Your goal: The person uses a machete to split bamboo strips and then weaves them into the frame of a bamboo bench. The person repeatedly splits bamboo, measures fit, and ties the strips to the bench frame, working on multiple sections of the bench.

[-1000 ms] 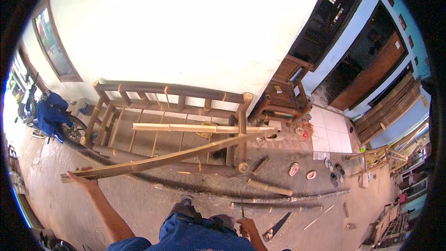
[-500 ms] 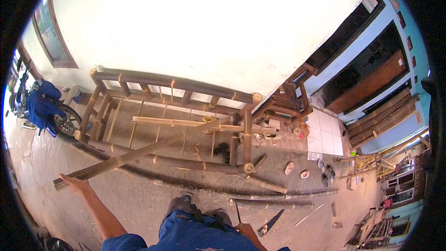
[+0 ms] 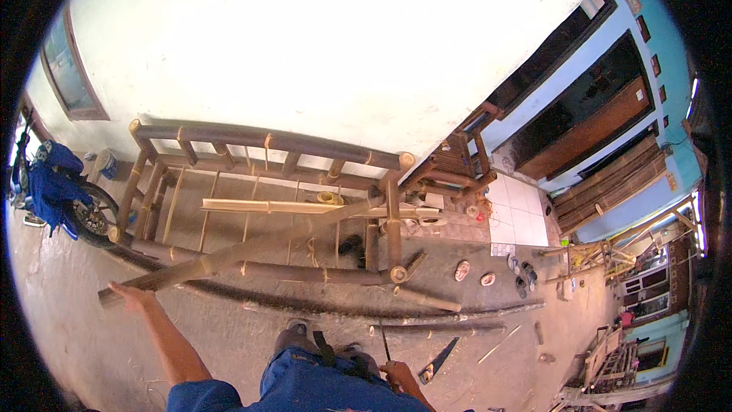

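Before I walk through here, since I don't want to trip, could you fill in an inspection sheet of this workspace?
Surface: grey-brown floor, bamboo lying on it.
Things in hand: long bamboo strip, slanting across the bamboo bench frame; thin dark tool, kind unclear.
Clutter: handsaw, bamboo poles and pink sandals on the floor, ahead and to the right.
Left hand: fingers closed on the strip's left end.
Right hand: fingers closed on the tool.
Cables: nothing seen.
Surroundings: white wall behind the frame; motorbike at left; white tiles at right.
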`<action>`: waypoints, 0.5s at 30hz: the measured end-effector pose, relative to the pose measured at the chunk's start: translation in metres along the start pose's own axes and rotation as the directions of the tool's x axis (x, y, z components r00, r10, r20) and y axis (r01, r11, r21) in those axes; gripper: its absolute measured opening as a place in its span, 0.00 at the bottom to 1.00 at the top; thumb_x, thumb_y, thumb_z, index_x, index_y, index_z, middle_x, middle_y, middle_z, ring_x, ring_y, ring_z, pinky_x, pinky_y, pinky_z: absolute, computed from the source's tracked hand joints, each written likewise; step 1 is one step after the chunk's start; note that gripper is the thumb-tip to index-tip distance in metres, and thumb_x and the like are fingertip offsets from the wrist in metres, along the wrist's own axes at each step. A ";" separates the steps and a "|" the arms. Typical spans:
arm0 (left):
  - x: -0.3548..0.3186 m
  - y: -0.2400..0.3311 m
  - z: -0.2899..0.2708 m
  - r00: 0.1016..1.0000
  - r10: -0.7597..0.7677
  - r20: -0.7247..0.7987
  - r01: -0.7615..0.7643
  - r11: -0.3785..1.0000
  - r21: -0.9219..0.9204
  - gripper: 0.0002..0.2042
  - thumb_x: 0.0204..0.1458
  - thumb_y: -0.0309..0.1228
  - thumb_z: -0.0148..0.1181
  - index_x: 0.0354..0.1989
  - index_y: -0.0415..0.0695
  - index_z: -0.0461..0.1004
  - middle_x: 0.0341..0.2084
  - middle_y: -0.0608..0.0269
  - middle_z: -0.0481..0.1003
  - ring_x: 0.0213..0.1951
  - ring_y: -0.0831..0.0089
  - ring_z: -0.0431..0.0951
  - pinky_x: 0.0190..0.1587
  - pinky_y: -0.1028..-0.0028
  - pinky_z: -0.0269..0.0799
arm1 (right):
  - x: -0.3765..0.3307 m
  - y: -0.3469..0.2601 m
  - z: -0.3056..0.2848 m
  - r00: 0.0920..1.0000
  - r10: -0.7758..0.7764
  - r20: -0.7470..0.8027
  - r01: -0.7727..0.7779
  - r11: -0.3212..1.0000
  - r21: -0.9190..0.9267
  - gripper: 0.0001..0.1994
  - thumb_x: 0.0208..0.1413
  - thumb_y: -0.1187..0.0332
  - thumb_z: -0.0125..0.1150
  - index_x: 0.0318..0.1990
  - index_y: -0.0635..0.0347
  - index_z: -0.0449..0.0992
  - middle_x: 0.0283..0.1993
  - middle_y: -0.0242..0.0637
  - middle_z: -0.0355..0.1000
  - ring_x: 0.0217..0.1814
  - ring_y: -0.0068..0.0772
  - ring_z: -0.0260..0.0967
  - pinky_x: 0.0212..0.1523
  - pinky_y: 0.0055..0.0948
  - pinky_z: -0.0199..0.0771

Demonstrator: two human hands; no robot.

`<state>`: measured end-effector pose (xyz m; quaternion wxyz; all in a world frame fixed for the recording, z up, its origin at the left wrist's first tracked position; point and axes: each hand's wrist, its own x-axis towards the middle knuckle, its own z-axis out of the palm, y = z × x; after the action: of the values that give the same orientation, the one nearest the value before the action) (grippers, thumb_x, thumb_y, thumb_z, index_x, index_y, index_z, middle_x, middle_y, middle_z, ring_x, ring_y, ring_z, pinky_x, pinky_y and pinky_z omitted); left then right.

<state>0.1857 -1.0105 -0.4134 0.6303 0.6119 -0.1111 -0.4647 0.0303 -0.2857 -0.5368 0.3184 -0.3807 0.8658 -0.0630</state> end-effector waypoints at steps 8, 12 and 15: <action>0.027 -0.076 0.122 0.881 -0.248 0.402 0.279 0.960 -0.018 0.48 0.41 0.60 0.72 0.60 0.32 0.66 0.56 0.51 0.70 0.51 0.55 0.74 0.54 0.54 0.71 | -0.040 0.009 0.027 0.986 0.118 0.121 -0.123 0.992 0.036 0.20 0.50 0.58 0.62 0.50 0.52 0.81 0.37 0.53 0.75 0.42 0.52 0.77 0.41 0.47 0.76; 0.032 -0.110 0.184 0.808 -0.267 0.526 0.237 0.964 0.125 0.41 0.47 0.61 0.66 0.59 0.37 0.69 0.50 0.57 0.74 0.47 0.62 0.75 0.48 0.61 0.72 | -0.055 0.006 0.038 0.937 0.336 0.096 -0.348 0.916 0.199 0.22 0.51 0.53 0.61 0.50 0.55 0.81 0.38 0.55 0.77 0.42 0.53 0.78 0.43 0.47 0.77; 0.032 -0.138 0.201 0.752 -0.135 0.645 -0.235 0.860 0.453 0.33 0.54 0.50 0.64 0.60 0.38 0.67 0.48 0.54 0.75 0.46 0.59 0.77 0.48 0.61 0.73 | -0.057 0.002 0.041 0.899 0.419 0.126 -0.438 0.861 0.260 0.21 0.50 0.55 0.61 0.50 0.54 0.81 0.38 0.54 0.76 0.42 0.53 0.77 0.42 0.47 0.77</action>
<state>-0.0013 -1.1425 -0.5017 0.3790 0.5493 -0.4605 -0.5853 0.0829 -0.2384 -0.5414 0.4035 -0.1313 0.8999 -0.1006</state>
